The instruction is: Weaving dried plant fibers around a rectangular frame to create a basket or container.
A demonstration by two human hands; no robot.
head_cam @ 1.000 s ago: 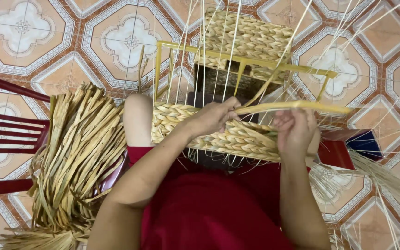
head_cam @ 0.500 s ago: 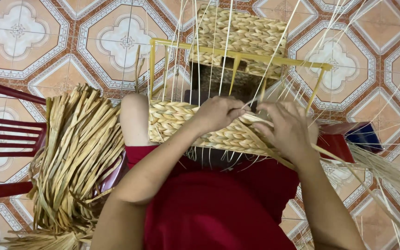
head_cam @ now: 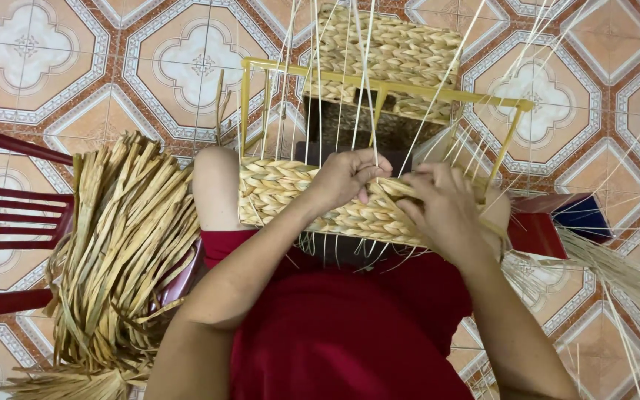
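Observation:
A half-woven basket (head_cam: 290, 196) on a yellow metal frame (head_cam: 379, 83) rests on my lap, with thin pale strands running up over the frame. My left hand (head_cam: 348, 178) presses on the top edge of the near woven wall, fingers curled over a braided strand. My right hand (head_cam: 446, 207) lies beside it to the right, fingers closed on the same braided straw at the wall's edge. The far wall (head_cam: 394, 52) of the basket is woven too.
A big bundle of dried flat straw (head_cam: 124, 244) lies at my left over a dark red chair (head_cam: 9, 215). A red and blue stool (head_cam: 550, 226) and loose fine fibres (head_cam: 616, 274) sit at my right. Patterned floor tiles (head_cam: 61, 67) surround everything.
My right hand has dropped from a long straw strand held above the wall down onto the woven edge beside my left hand. The basket has shifted slightly.

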